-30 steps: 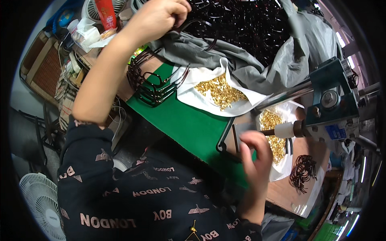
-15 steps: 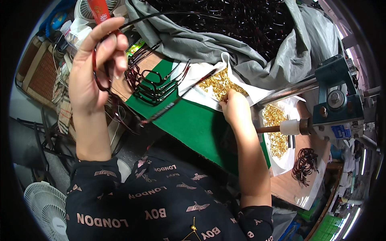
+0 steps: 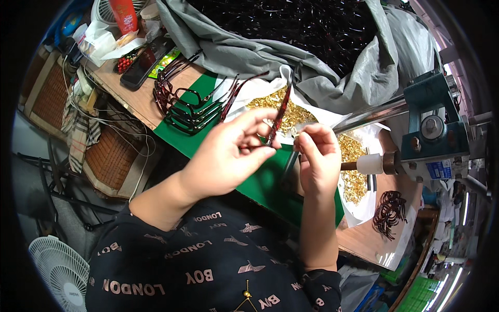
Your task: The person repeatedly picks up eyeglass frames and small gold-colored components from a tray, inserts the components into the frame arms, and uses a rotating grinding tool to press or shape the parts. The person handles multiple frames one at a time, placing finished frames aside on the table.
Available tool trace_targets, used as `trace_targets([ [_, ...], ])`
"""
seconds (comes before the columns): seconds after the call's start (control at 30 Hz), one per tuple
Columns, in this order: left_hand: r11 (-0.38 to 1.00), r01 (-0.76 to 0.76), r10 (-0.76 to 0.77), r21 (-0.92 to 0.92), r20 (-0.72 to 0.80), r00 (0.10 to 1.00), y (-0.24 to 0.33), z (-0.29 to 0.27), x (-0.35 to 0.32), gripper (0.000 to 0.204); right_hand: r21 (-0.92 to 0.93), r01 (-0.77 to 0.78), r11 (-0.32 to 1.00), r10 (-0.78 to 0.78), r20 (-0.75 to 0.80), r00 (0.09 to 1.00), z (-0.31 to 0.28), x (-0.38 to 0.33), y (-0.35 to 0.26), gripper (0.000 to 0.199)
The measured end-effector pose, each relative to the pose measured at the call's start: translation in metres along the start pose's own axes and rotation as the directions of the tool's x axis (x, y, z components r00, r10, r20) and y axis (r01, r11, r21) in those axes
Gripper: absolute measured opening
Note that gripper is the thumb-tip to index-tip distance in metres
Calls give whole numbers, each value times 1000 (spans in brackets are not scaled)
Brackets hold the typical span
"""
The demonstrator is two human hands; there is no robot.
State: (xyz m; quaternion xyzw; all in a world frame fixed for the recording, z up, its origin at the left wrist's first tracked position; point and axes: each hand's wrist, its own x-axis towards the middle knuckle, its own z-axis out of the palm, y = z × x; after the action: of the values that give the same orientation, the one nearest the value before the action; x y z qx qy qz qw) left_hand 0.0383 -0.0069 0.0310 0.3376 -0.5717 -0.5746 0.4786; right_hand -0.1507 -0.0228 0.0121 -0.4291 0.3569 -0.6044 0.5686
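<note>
My left hand (image 3: 221, 156) is closed around a dark red eyeglass frame (image 3: 281, 114), with one temple arm pointing up past the fingertips. Part of the frame is hidden behind the fingers. Close by on the right, my right hand (image 3: 318, 156) has thumb and finger pinched together. Whatever is between them is too small to make out. Beyond both hands, a heap of small gold-coloured metal parts (image 3: 296, 115) lies on white sheeting. Several dark eyeglass frames (image 3: 192, 117) are stacked on the green mat (image 3: 265, 179), to the left of the heap.
A teal machine with a metal shaft (image 3: 429, 122) juts in from the right. Near it lie a second gold heap (image 3: 353, 182) and a bundle of dark red temple arms (image 3: 390, 213). A grey sack (image 3: 234, 44) of dark glossy parts stands behind. A phone (image 3: 140, 70) rests at back left.
My left hand has come down and right with the eyeglass frame, to beside my right hand. My right hand has left the gold heap and drawn back toward me.
</note>
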Motion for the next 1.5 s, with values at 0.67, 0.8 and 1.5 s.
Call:
trace_targets([
  [0.67, 898, 243, -160, -366, 243, 957, -4, 58, 3, 43, -721, 343, 602, -355, 143, 924, -4, -60, -46, 41],
  [0.8, 905, 221, -142, -363, 230, 963, 0, 62, 2, 42, -789, 439, 431, -454, 231, 861, -13, -64, -48, 33],
  [1.5, 735, 242, -26, -633, 330, 944, 24, 126, 39, 82, 42, 210, 977, -206, -94, 974, -72, -72, -56, 40],
])
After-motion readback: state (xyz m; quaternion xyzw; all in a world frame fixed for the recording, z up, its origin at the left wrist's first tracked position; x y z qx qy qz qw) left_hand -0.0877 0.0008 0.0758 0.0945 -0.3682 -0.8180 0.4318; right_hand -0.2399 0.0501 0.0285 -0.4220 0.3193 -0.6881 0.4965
